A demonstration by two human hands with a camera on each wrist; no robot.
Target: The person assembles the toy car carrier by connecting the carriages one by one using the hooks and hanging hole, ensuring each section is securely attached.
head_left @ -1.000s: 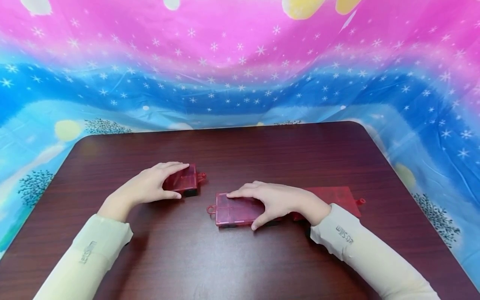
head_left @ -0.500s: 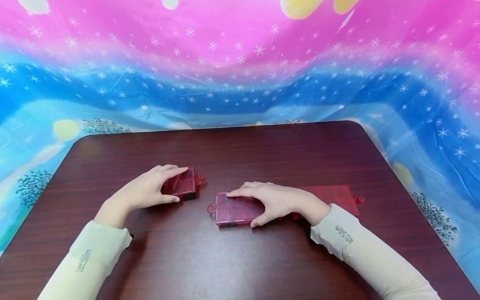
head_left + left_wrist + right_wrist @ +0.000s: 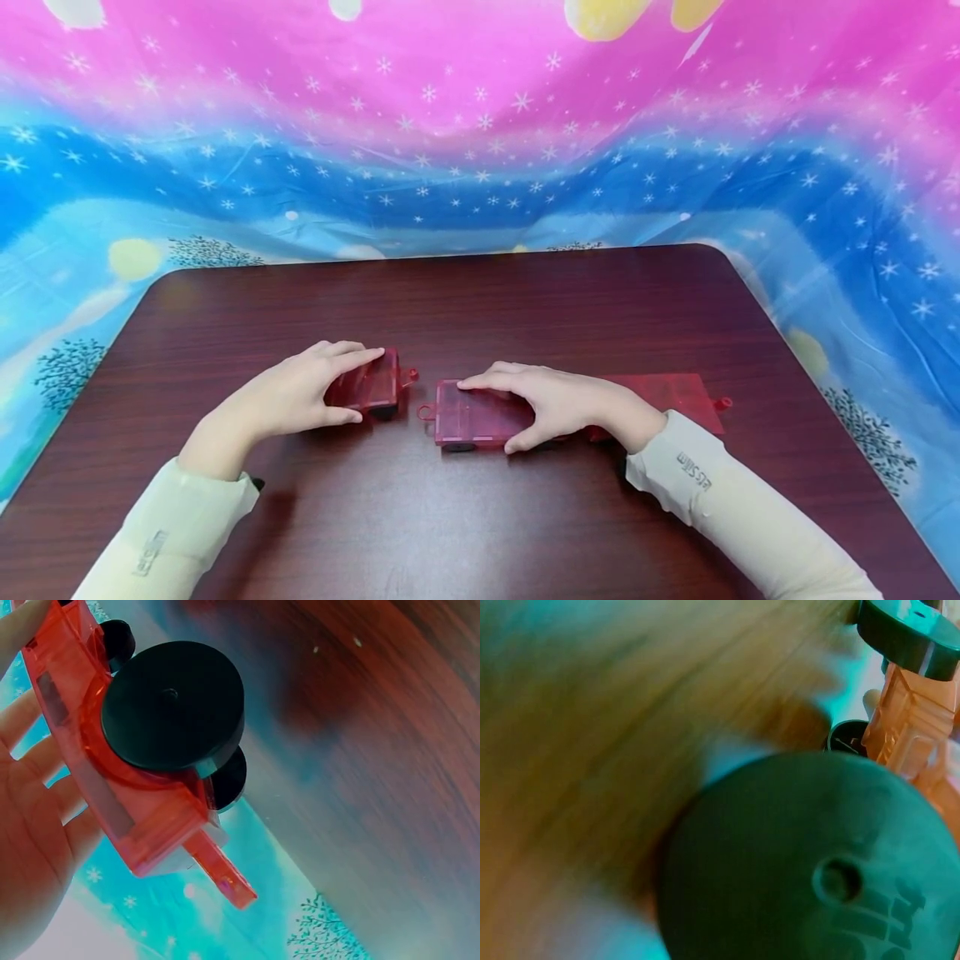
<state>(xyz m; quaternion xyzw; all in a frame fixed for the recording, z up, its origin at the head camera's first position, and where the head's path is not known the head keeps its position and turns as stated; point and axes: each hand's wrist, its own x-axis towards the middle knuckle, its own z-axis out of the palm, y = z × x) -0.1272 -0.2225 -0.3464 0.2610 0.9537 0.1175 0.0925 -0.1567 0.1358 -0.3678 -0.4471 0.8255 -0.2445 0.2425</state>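
Note:
My left hand (image 3: 296, 387) grips a translucent red toy car base (image 3: 382, 385) across its top, thumb at the near side. In the left wrist view its black wheels (image 3: 176, 705) and protruding hitch tab (image 3: 225, 877) show. On the right, my right hand (image 3: 558, 404) holds a second red toy car base (image 3: 480, 412), thumb along its near edge. The left base's red hitch (image 3: 409, 377) points toward the second base's ring hitch (image 3: 426, 412), a short gap between them. Behind my right wrist lies a third red base (image 3: 682, 400), partly hidden.
All of this is on a dark wood-grain table (image 3: 450, 533). A pink and blue snowflake-patterned cloth (image 3: 480, 167) hangs beyond the table's far edge and both sides. A large black wheel (image 3: 780, 847) fills much of the right wrist view.
My left hand has moved nearer to me with its toy car base, whose hitch now sits closer to the second base's ring. My right hand and its base have barely shifted.

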